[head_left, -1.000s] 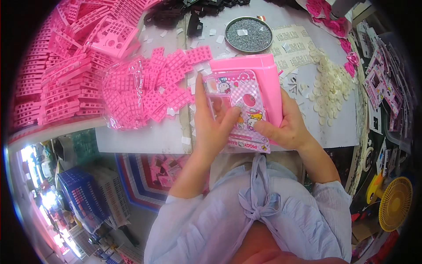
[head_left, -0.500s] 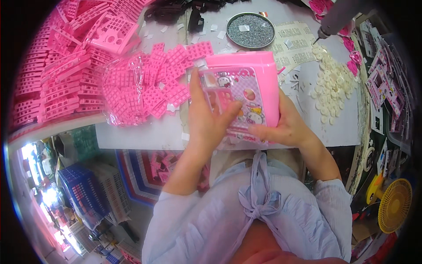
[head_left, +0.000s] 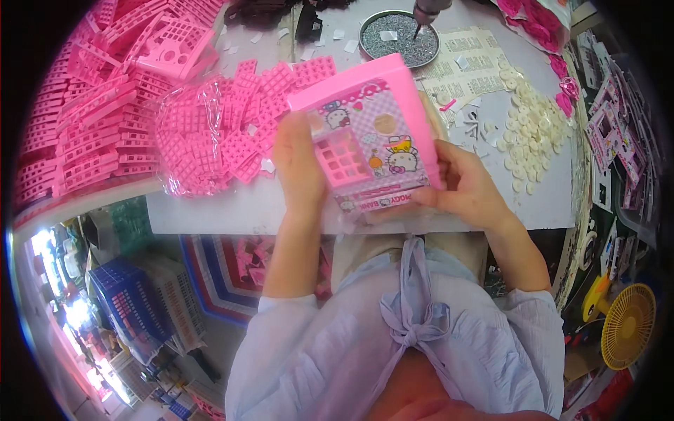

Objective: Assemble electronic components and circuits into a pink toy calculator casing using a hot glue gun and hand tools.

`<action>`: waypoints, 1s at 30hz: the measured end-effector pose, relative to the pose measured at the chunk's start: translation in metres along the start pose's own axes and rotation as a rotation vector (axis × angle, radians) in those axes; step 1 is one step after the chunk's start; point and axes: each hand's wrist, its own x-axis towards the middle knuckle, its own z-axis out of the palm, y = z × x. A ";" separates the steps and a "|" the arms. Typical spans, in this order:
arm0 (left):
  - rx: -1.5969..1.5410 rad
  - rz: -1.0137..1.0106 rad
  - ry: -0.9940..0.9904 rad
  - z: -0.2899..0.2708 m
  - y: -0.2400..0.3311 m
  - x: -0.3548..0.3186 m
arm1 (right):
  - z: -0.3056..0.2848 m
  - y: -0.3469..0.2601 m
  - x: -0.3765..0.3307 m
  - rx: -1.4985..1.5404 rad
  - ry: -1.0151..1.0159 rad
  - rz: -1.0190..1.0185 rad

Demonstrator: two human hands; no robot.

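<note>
Between my two hands is a pink plastic toy piggy bank (head_left: 414, 105), held tilted above the table. Its front bears a checked lilac panel with cartoon cats, a round opening and a square grid of pink keys. My left hand (head_left: 298, 158) is closed around its left side, the fingers hidden behind it. At the lower right corner my right hand (head_left: 467, 186) grips the edge, thumb on the front. Beyond the piggy bank, the tip of a dark electric screwdriver (head_left: 423, 15) hangs over a round tin of small metal screws (head_left: 390, 50).
Pink keypad pieces (head_left: 246, 126), partly in a clear bag, lie left beside stacked pink plastic shells (head_left: 91, 133). Cream round discs (head_left: 530, 133) form a pile at right, near a printed sheet (head_left: 467, 63). A yellow fan (head_left: 628, 326) stands lower right.
The piggy bank has tilted and moved slightly left and away from me, and my left thumb has come off its front. The hanging screwdriver has swung left over the tin.
</note>
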 end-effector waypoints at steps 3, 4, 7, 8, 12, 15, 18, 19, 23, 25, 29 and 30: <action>0.022 -0.052 0.017 0.014 0.018 0.000 | 0.001 0.009 -0.003 0.106 0.026 -0.047; 0.034 -0.047 0.020 0.013 0.018 0.002 | 0.000 0.010 -0.001 0.100 0.023 -0.064; 0.151 0.107 0.001 0.006 0.008 0.011 | 0.013 0.005 -0.002 0.082 0.057 -0.064; 0.197 0.162 0.007 0.003 0.007 0.011 | 0.017 0.003 -0.003 0.076 0.081 -0.056; 0.225 0.201 0.039 0.002 0.011 0.013 | 0.013 0.015 -0.001 0.018 0.105 -0.167; 0.009 -0.026 0.073 0.007 0.011 0.006 | 0.005 0.013 -0.001 0.039 0.168 -0.203; 0.167 0.011 0.022 -0.003 0.004 -0.015 | 0.007 0.013 -0.001 0.111 0.209 -0.209; 0.290 0.152 0.010 -0.002 -0.005 -0.017 | 0.007 0.014 0.000 0.120 0.190 -0.182; 0.490 0.405 0.020 0.003 -0.017 -0.021 | -0.002 0.015 -0.003 0.144 0.204 -0.031; 0.585 0.525 -0.029 0.002 -0.018 -0.015 | -0.013 0.012 0.003 0.030 0.159 -0.058; 0.699 0.661 -0.253 -0.009 -0.005 0.012 | -0.044 0.007 0.031 -0.268 0.167 -0.255; 0.711 0.652 -0.325 -0.010 0.001 0.019 | -0.053 0.000 0.036 -0.607 0.193 -0.436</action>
